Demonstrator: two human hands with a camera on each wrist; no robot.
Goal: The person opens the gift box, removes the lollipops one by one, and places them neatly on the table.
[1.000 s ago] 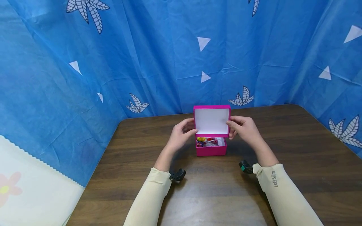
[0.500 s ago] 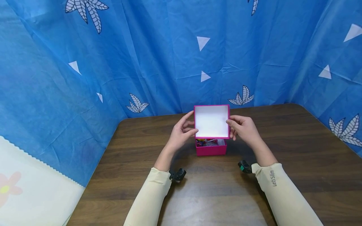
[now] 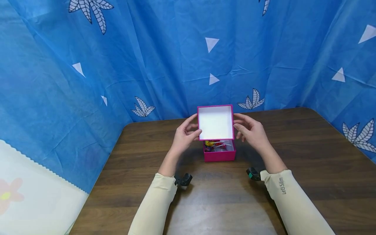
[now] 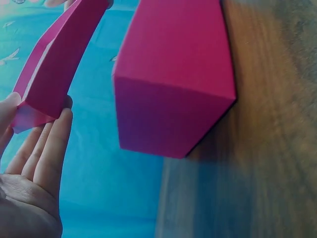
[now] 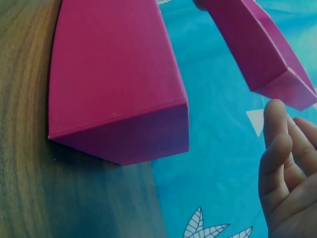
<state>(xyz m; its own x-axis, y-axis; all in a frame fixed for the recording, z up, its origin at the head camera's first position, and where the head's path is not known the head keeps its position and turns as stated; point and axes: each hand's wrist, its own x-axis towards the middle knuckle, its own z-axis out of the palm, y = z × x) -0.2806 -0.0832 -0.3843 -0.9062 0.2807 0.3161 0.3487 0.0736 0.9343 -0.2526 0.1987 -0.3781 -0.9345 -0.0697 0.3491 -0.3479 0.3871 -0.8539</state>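
A pink box [image 3: 219, 157] stands on the table with its top uncovered, and in the wrist views its tall side shows large. Inside lie wrapped lollipops [image 3: 215, 145], yellow and red, with white sticks; the lid partly hides them. Above the box, the pink lid [image 3: 215, 122] is tilted up, its white inside facing the head camera. My left hand [image 3: 183, 137] grips the lid's left edge, thumb on the near side and fingers behind. My right hand [image 3: 253, 134] is beside the lid's right edge; in the right wrist view its fingers [image 5: 275, 119] are apart from the lid.
The brown wooden table [image 3: 141, 169] extends around the box. A blue curtain [image 3: 176, 58] with white leaves and triangles hangs behind it. White cloth [image 3: 35, 202] with a flower print is at the left. A black band [image 3: 183, 180] is on the left wrist.
The lid has tipped further upright, then shifted left and slightly up with my left hand. My right hand has come off its right edge. More of the lollipops shows than half a second ago.
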